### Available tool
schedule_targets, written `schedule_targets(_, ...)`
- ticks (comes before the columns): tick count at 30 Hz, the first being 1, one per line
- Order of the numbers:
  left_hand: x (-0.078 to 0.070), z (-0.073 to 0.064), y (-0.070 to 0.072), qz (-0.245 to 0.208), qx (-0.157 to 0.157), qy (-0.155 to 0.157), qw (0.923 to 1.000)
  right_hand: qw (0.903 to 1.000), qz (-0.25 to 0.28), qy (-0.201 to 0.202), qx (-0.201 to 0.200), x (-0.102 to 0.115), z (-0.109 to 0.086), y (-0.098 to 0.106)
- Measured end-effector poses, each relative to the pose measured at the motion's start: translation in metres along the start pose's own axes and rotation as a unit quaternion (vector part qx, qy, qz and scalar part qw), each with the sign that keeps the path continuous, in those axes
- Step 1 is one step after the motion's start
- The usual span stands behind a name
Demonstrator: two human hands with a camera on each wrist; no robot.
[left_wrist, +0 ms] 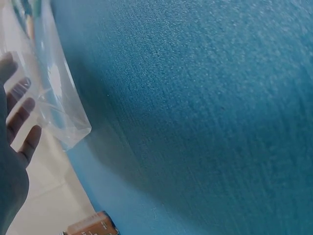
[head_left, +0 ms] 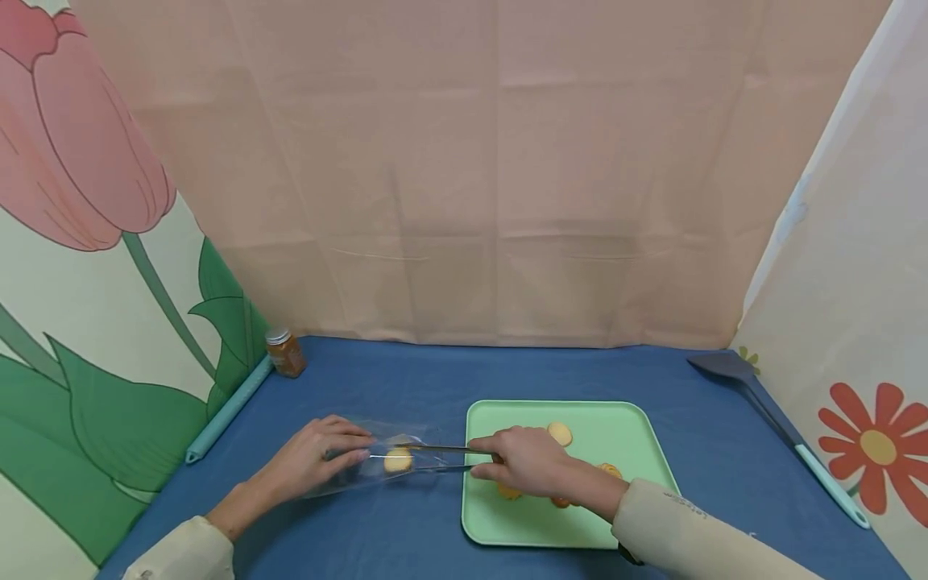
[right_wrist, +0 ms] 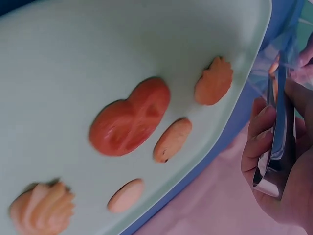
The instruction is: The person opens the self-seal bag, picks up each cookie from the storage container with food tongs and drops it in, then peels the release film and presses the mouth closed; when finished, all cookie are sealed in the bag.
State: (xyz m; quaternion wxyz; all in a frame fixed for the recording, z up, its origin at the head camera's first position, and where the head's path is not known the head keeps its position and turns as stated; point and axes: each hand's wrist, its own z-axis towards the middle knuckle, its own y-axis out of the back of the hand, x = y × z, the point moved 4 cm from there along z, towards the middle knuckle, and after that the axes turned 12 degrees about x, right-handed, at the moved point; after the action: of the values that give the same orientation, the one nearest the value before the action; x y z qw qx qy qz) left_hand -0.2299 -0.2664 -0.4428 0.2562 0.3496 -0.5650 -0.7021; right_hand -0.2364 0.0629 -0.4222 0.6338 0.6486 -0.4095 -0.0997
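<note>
My left hand (head_left: 331, 451) holds a clear plastic bag (left_wrist: 61, 93) by its side, left of the tray. My right hand (head_left: 525, 459) grips metal tongs (right_wrist: 279, 129) that reach leftward past the tray's edge into the bag. A round pale cookie (head_left: 397, 460) sits between the tongs' tips, inside the bag. Beneath the right hand is a light green tray (head_left: 580, 528). In the right wrist view it bears a reddish-brown heart-shaped cookie (right_wrist: 129, 117), a scalloped cookie (right_wrist: 214, 81), a swirled cookie (right_wrist: 41, 208) and two small oval cookies (right_wrist: 172, 139).
A small jar (head_left: 286, 354) with brown contents and a metal lid stands at the back left. Along the left edge lies a teal roll (head_left: 230, 409). A dark spatula (head_left: 768, 411) with a pale teal handle lies at the right, by the flowered wall.
</note>
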Motion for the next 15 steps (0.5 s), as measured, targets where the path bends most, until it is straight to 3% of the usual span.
schedule_targets(15, 0.002, 0.000, 0.000, -0.012, 0.006, -0.002, 0.9999, 0.9996, -0.008, -0.014, 0.022, 0.016, 0.031, -0.007)
